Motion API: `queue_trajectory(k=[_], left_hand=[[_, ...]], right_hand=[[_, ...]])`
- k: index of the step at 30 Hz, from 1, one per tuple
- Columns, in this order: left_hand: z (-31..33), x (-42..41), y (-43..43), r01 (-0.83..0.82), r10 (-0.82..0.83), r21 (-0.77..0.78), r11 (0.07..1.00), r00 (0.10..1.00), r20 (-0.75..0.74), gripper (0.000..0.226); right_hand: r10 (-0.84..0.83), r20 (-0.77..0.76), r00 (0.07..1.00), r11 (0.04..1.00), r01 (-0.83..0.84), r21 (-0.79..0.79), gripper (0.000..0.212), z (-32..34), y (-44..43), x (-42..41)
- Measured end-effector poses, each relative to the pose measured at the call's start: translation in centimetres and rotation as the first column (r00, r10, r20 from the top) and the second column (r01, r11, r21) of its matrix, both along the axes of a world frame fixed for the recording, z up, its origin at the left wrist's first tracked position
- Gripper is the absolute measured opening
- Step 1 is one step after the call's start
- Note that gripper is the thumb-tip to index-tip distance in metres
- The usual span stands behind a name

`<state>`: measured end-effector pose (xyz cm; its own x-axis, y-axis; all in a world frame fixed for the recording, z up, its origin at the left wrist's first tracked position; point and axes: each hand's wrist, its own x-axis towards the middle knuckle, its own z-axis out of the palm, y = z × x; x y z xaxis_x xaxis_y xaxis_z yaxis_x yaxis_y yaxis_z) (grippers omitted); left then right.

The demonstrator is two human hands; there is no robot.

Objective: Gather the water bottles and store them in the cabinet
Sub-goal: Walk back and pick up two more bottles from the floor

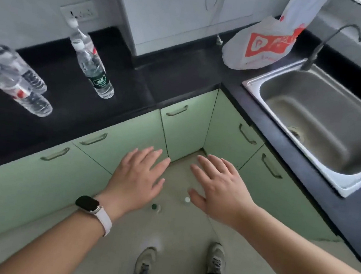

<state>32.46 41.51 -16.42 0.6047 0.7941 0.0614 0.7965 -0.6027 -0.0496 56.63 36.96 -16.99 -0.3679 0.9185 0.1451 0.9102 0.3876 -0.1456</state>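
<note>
Several clear water bottles with white caps stand on the black countertop (62,100) at the left. One has a green label (93,71), with a red-labelled one (85,38) behind it. Two more, one red-labelled (18,89) and one dark-labelled (16,66), stand at the far left. Two more bottles stand on the floor, seen from above: a green cap (154,206) and a white cap (187,199). My left hand (139,175) and my right hand (216,186) hover open, palms down, above the floor bottles, holding nothing. The green cabinet doors (185,126) are closed.
A steel sink (325,121) with a dark tap (320,44) sits in the counter at the right. A white and red plastic bag (266,45) lies in the back corner. A wall socket (79,11) is above the left counter. My shoes (146,261) stand on the pale floor.
</note>
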Motion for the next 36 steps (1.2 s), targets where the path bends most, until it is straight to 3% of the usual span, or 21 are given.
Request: queue_trajectory(k=[8, 14, 22, 27, 31, 36], left_hand=[[-5.0, 1.9, -0.8, -0.175, 0.170, -0.091, 0.980, 0.984, -0.061, 0.052], [-12.1, 0.3, 0.0, -0.199, 0.205, -0.072, 0.977, 0.976, 0.079, 0.047], [-29.3, -4.0, 1.1, -0.268, 0.290, -0.154, 0.951, 0.945, 0.148, 0.044], [-41.8, -5.7, 0.3, -0.266, 0.304, -0.172, 0.949, 0.915, 0.264, 0.040], [-52.5, -6.2, -1.3, -0.333, 0.443, -0.345, 0.878, 0.838, 0.318, 0.045], [-62.6, -6.3, -3.0, -0.464, 0.675, -0.521, 0.716, 0.651, 0.348, 0.051]], right_hand=[[0.163, -0.034, 0.986, 0.978, -0.166, -0.124, 0.057, -6.8, 3.9, 1.1], [0.133, -0.067, 0.989, 0.969, -0.144, -0.202, 0.054, -14.4, 4.5, -0.8], [0.063, -0.030, 0.998, 0.947, -0.069, -0.313, 0.058, -29.6, 4.7, -3.7], [-0.102, -0.027, 0.994, 0.904, 0.082, -0.421, 0.063, -40.7, 4.7, -4.6], [-0.229, -0.023, 0.973, 0.845, 0.187, -0.502, 0.073, -49.5, 4.9, -4.6], [-0.413, -0.082, 0.907, 0.751, 0.288, -0.594, 0.081, -59.2, 4.9, -3.3]])
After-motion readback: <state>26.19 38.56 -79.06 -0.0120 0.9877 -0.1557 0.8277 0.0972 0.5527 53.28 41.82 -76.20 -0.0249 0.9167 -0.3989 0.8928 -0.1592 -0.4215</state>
